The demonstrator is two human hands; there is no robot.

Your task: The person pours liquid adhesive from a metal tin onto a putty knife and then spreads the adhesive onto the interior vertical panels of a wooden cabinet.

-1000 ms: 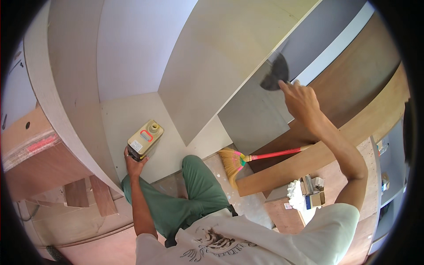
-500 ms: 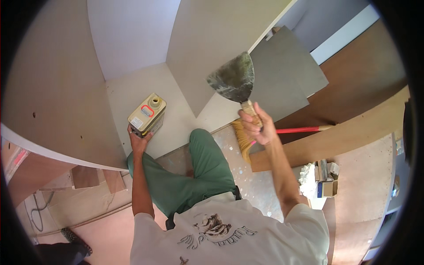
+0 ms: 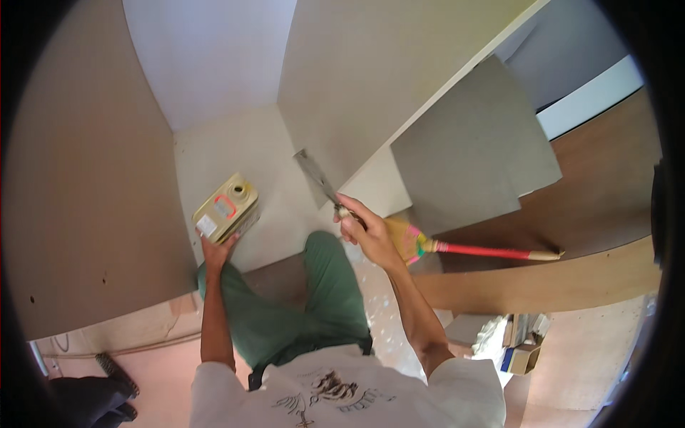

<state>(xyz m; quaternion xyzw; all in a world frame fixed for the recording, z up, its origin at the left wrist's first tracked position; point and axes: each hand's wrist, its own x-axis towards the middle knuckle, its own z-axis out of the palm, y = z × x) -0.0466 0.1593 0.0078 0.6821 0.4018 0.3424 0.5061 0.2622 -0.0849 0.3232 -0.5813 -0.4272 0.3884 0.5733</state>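
Note:
My left hand [image 3: 217,250] is closed round the near end of a rectangular beige tin can [image 3: 227,207]. The can has a red handle on top and a round, uncapped spout; it stands over the pale cabinet floor, and whether it rests there I cannot tell. In my right hand [image 3: 367,230] is a putty knife [image 3: 317,175], gripped by its handle. Its wide metal blade is seen nearly edge-on and points up and left, toward the grey panel, apart from the can. The can's contents are hidden.
Tall panels [image 3: 78,143] enclose the space left and ahead. Grey sheets [image 3: 471,143] lean at right, above a broom [image 3: 485,251] with a red handle. A small open box [image 3: 523,358] of items stands lower right. Another person's dark-clothed leg [image 3: 85,399] shows lower left.
My right hand has moved left and down, turning the putty knife from broad face to edge-on. The can sits slightly lower and further left in view, still in my left hand. The view has shifted.

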